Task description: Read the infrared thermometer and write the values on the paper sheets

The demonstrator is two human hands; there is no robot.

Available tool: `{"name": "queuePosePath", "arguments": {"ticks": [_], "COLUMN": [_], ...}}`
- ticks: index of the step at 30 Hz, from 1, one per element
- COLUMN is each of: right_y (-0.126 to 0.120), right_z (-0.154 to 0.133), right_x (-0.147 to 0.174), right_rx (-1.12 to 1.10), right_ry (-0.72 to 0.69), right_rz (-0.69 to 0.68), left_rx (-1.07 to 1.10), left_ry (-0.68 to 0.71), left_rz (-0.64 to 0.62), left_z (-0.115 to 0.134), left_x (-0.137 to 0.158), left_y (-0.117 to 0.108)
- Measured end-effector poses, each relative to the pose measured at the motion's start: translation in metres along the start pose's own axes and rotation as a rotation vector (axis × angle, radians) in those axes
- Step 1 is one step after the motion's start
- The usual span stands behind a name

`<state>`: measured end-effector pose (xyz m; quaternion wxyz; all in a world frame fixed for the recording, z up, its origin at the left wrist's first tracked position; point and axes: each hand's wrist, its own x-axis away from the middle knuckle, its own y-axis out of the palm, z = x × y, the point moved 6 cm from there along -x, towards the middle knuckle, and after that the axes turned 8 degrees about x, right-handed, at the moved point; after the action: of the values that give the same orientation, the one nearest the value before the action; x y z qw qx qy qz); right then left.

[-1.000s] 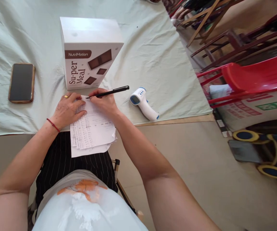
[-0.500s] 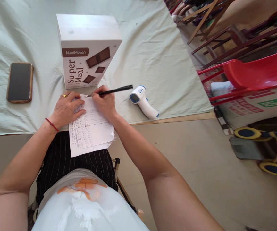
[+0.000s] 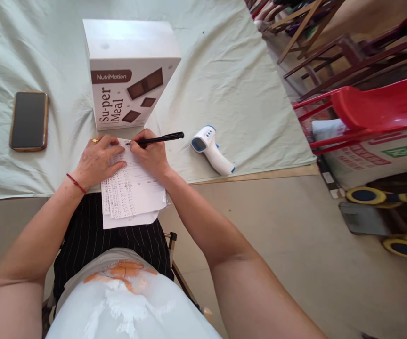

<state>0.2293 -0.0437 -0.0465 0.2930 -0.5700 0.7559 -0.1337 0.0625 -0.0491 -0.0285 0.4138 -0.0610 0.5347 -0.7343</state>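
Printed and handwritten paper sheets [image 3: 138, 190] lie at the table's near edge, their lower part hanging over my lap. My left hand [image 3: 99, 157] rests on their upper left side, fingers stretched out and holding nothing. A black pen [image 3: 164, 137] is gripped in my right hand [image 3: 150, 155], its tip on or just over the writing near the top of the sheet. Just beyond both hands stands a white NutriMotion box [image 3: 133, 94]. To the right of my right hand lies a white and blue infrared thermometer [image 3: 210, 149].
A phone [image 3: 29, 121] lies face up on the left of the pale tablecloth [image 3: 224, 70]. Right of the table are a red plastic chair [image 3: 376, 108], a printed sack [image 3: 366, 160] and a blue and yellow object [image 3: 394, 212]. Folding wooden furniture [image 3: 302, 28] stands at the far right.
My right hand and the pen have shifted slightly left, and the pen lies flatter. My left hand has stayed in place on the paper.
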Motion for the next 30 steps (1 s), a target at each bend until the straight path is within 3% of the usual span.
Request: {"name": "queuePosePath", "arguments": {"ticks": [21,30], "right_y": [0.0000,-0.0037], "right_z": [-0.0038,-0.0004], "right_x": [0.0010,-0.0011], "right_rx": [-0.004,-0.053], "right_ry": [0.041,0.047], "right_rz": [-0.039,0.027], "left_rx": [-0.002,-0.070], "left_ry": [-0.015,-0.008], "left_rz": [-0.025,-0.042], "left_z": [0.0022,0.0034], "left_x": [-0.0016,-0.0024], "left_y": [-0.0034,-0.0032]}}
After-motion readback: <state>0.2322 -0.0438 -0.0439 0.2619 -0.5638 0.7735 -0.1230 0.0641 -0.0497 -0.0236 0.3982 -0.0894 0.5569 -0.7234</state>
